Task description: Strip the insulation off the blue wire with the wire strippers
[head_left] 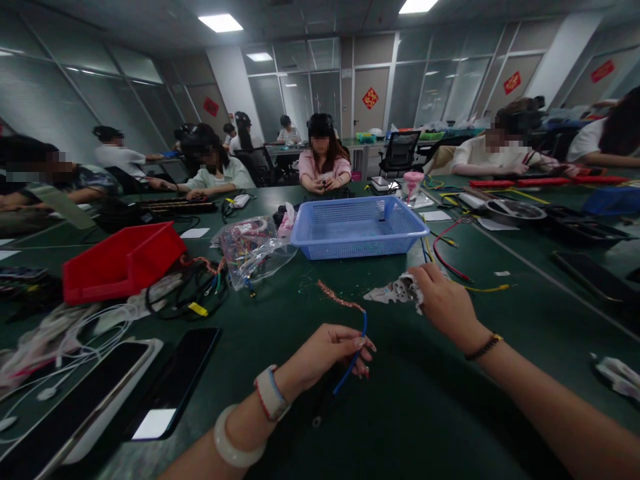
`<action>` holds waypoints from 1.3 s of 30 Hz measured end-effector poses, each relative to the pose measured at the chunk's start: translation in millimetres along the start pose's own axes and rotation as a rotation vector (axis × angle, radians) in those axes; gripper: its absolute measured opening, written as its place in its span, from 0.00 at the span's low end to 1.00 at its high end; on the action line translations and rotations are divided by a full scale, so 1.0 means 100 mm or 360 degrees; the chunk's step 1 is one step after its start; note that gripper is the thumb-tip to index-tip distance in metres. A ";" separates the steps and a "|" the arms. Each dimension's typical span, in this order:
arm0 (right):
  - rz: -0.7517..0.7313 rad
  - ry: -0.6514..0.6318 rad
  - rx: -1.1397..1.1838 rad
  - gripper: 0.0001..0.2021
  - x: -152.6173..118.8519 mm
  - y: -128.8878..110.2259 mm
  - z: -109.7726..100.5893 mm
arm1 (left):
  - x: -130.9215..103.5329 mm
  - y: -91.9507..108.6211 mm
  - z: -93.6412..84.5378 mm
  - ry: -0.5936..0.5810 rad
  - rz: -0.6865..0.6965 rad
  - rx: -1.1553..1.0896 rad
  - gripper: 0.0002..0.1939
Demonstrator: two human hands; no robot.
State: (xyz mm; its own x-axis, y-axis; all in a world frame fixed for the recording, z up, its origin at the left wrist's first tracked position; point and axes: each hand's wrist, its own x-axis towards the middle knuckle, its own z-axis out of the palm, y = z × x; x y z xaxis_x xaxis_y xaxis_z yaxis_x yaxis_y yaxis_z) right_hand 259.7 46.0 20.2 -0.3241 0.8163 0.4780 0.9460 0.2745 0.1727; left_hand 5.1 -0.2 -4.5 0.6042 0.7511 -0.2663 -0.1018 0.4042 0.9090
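My left hand (327,353) pinches a short blue cable (344,382) between thumb and fingers above the table. Bare, twisted copper strands (340,298) stretch from its upper end toward the back left. At the lower end sits a dark sleeve with a ring terminal (317,421). To the right, my right hand (444,300) is closed around grey wire stripper pliers (393,291) with holes along the jaws. Their tip points left, near the copper but apart from it. The handles are mostly hidden by my fingers.
A blue mesh basket (350,250) stands ahead, with a clear plastic bag (255,253) and a red bin (125,263) to its left. Phones (175,380) lie at lower left. Loose wires (450,257) lie at right. Co-workers sit across the table.
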 end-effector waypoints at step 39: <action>-0.0488 -0.0248 -0.0505 0.24 1.53 0.96 -0.13 | 0.01 0.03 -0.05 0.0034 0.0104 0.0033 0.15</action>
State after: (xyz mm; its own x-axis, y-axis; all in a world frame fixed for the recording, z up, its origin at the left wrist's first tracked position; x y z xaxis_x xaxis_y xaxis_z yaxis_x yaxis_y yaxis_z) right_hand 300.4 190.9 121.0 -0.5599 0.7952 0.2329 0.7492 0.3657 0.5522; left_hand 1.7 4.6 -4.1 0.5795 0.7867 -0.2127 -0.1239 0.3431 0.9311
